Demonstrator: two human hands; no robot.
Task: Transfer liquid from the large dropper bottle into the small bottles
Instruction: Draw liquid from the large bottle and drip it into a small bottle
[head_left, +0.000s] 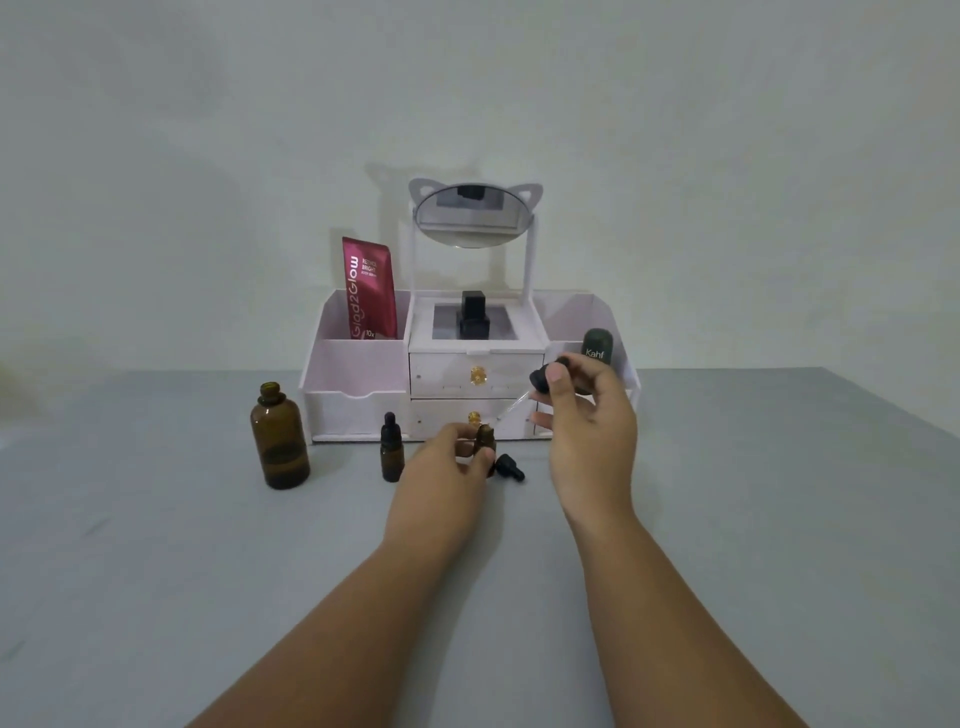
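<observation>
The large amber bottle (279, 439) stands uncapped on the grey table at the left. My left hand (449, 457) grips an open small amber bottle (484, 438). My right hand (587, 415) pinches the black bulb of the large dropper (545, 376); its glass pipette (511, 408) slants down with the tip at the small bottle's mouth. A second small bottle (391, 451), capped with its dropper, stands between the large bottle and my left hand. A small black dropper cap (510, 466) lies on the table just right of the held bottle.
A white cosmetic organiser (358, 374) with drawers and a cat-ear mirror (472, 213) stands right behind the bottles. It holds a red sachet (370, 288), a black bottle (473, 314) and a dark Kahf tube (597, 345). The table (208, 571) edge runs diagonally at far right.
</observation>
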